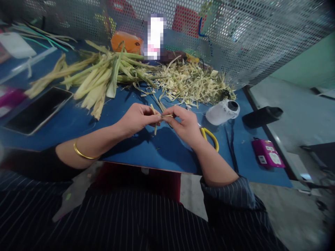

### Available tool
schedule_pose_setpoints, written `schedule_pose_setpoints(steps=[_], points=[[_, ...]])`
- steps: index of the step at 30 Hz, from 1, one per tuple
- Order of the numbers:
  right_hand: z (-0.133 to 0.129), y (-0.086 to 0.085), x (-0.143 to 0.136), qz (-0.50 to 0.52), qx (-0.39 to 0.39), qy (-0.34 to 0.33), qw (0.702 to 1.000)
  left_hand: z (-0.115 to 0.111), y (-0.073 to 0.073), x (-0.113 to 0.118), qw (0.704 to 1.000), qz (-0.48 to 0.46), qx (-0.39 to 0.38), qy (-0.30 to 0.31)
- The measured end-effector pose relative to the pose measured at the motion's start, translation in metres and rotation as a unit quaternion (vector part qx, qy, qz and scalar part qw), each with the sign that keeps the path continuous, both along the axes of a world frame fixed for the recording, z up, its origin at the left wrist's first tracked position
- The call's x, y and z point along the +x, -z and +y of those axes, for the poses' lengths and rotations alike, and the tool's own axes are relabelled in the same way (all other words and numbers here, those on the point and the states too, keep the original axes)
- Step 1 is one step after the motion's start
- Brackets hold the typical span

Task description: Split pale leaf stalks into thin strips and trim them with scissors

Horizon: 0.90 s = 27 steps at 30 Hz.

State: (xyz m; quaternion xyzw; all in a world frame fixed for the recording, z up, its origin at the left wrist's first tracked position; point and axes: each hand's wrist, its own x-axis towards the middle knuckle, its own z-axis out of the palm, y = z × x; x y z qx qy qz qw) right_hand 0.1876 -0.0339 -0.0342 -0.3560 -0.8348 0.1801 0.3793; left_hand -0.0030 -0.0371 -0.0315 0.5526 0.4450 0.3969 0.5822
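My left hand [138, 119] is closed, pinching a short pale-green husk strip [155, 130] that stands nearly upright between thumb and fingers. Close against it, my right hand [183, 122] is also closed, holding thin husk strips [168, 116] that cross toward the left fingertips. The fingertips of both hands meet above the blue table [123, 146]. Behind the hands lies a bundle of long corn husks [96, 80], and to its right a heap of shredded husk pieces [193, 83]. Yellow-handled scissors [213, 137] lie partly hidden behind my right wrist.
A white thread spool [218, 113] lies right of my hands, beside a black cylinder [261, 116] and a purple packet [268, 153]. At left is a dark phone [39, 109]. An orange packet [127, 42] stands before the perforated metal screen [222, 31] along the back.
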Motion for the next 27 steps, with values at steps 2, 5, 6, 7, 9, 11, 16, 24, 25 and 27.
schedule_pose_setpoints(steps=[2, 5, 6, 7, 9, 11, 16, 24, 25, 27], points=[[-0.0008, -0.0008, -0.0007, -0.006, -0.005, 0.002, 1.000, -0.0002, -0.0009, 0.0000, 1.000, 0.008, -0.014, 0.008], [-0.0019, 0.0000, -0.0007, -0.038, 0.080, 0.008, 0.996, 0.0011, -0.0030, -0.0008, 0.993, -0.020, -0.114, 0.033], [-0.0019, 0.0009, -0.0004, -0.049, 0.121, 0.010, 0.991, 0.0017, -0.0038, -0.0012, 0.987, -0.036, -0.153, 0.045], [-0.0016, 0.0021, 0.0001, -0.057, 0.161, 0.010, 0.985, 0.0024, -0.0045, -0.0014, 0.980, -0.053, -0.186, 0.055], [-0.0003, 0.0044, 0.0016, -0.063, 0.223, 0.007, 0.973, 0.0033, -0.0056, -0.0010, 0.968, -0.086, -0.229, 0.062], [0.0014, 0.0056, 0.0033, -0.068, 0.251, -0.003, 0.966, 0.0034, -0.0059, 0.0003, 0.962, -0.104, -0.246, 0.052], [0.0013, 0.0014, 0.0020, -0.049, 0.121, -0.027, 0.991, 0.0005, -0.0042, 0.0029, 0.988, -0.042, -0.150, -0.006], [0.0021, 0.0037, -0.0027, 0.114, -0.314, -0.022, 0.942, -0.0010, -0.0027, -0.0037, 0.973, 0.187, 0.133, 0.003], [0.0019, 0.0040, -0.0022, 0.099, -0.299, -0.017, 0.949, -0.0001, -0.0026, -0.0041, 0.974, 0.188, 0.125, 0.005], [0.0006, 0.0039, -0.0018, 0.039, -0.187, 0.006, 0.982, 0.0017, -0.0023, -0.0041, 0.986, 0.152, 0.061, 0.016]])
